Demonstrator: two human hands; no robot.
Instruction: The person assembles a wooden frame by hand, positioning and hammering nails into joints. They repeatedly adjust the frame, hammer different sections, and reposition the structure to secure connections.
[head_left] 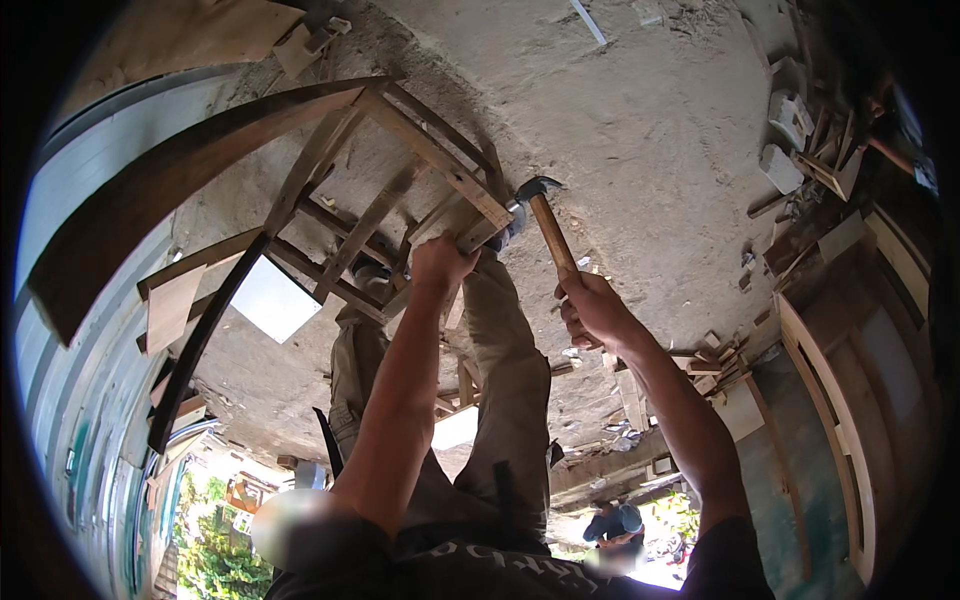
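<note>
A wooden frame (432, 152) of joined boards and slats stands in front of my legs on the concrete floor. My left hand (441, 266) is closed round a short piece of wood at the frame's near right corner. In my right hand (594, 308) is a claw hammer (553, 232), gripped low on its wooden handle. The hammer's metal head is beside the end of the frame's upper beam; whether they touch I cannot tell. No nail can be made out at that corner.
Corrugated metal sheeting (95, 400) runs along the left. Wood scraps (712, 362) and broken pieces lie at the right, near leaning wooden panels (850, 450). A white sheet (275, 299) is by the frame's left side. Another person (614, 524) is at the lower edge.
</note>
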